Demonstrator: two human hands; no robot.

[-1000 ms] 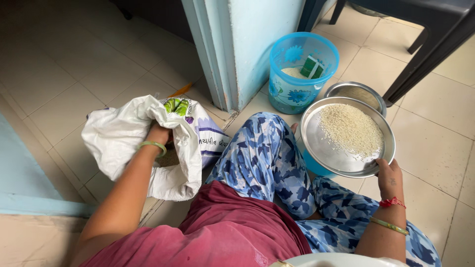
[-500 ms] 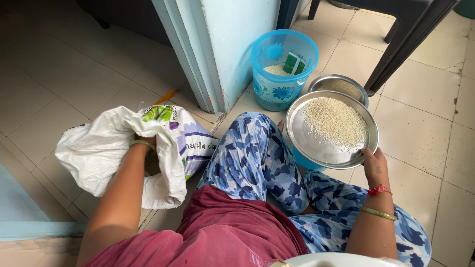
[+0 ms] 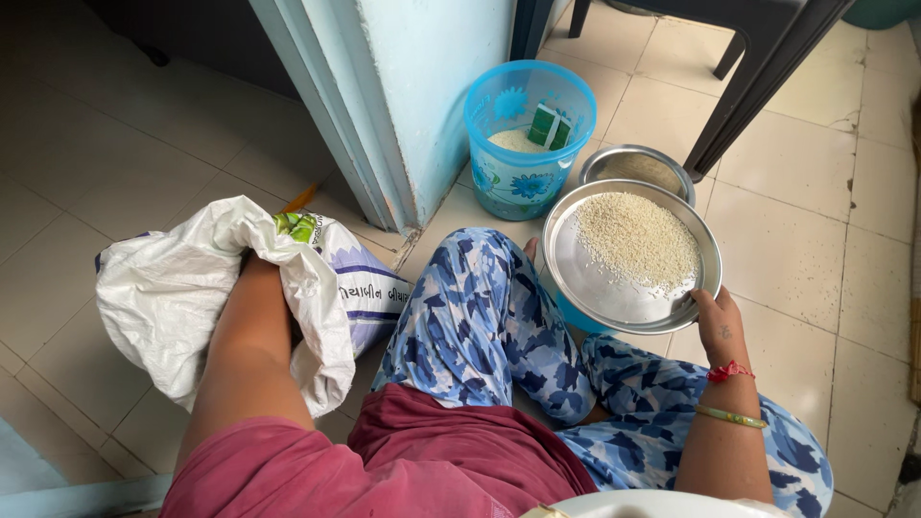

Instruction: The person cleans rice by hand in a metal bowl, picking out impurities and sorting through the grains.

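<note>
We observe the right hand [image 3: 718, 324] gripping the near rim of a round steel plate [image 3: 587, 288]; the thumb lies over the edge and the other fingers are curled beneath it, out of view. The plate is held roughly level above the right knee and carries a heap of white rice grains [image 3: 636, 240] on its far half. The left forearm enters the mouth of a white woven sack [image 3: 173, 297] that lies on the tiled floor [image 3: 787, 259] beside the left leg. The left hand is hidden inside the sack, so we cannot tell how its fingers stand or what they hold. Just beyond the plate sits a smaller steel bowl [image 3: 638, 165]. Beside the bowl, against the pale blue door frame [image 3: 384, 125], stands a blue plastic bucket [image 3: 518, 177] containing more grain and a green packet [image 3: 552, 127]
</note>
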